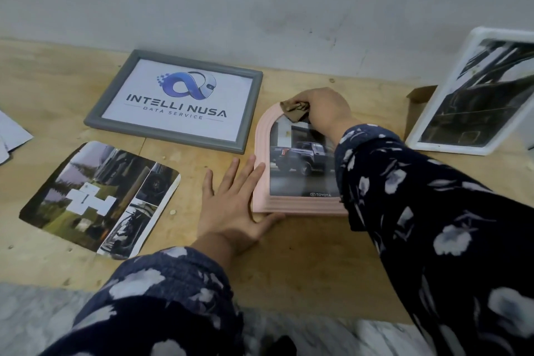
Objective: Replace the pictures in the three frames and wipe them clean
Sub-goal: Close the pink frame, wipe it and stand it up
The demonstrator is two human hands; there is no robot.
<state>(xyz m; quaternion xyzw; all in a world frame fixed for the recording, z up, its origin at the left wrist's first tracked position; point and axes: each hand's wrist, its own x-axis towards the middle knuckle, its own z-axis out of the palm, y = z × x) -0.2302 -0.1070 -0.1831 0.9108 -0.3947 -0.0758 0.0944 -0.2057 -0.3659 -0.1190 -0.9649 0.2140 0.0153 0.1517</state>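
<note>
A pink arched frame (261, 153) lies flat on the wooden board, holding a picture of a dark truck. My right hand (323, 108) grips a brown cloth (293, 109) and presses it on the frame's arched top. My left hand (231, 196) lies flat with straight fingers against the frame's left edge and bottom corner. A grey frame (176, 136) with a logo print lies to the left behind it. A white frame (433, 136) with a dark picture leans against the wall at the right. My right sleeve hides the pink frame's right side.
A loose photo print (101, 196) with a white paper cut-out on it lies at the left. White papers (11, 136) stick in from the far left edge. A small cardboard piece (419, 95) sits behind the white frame. The wall runs along the board's back.
</note>
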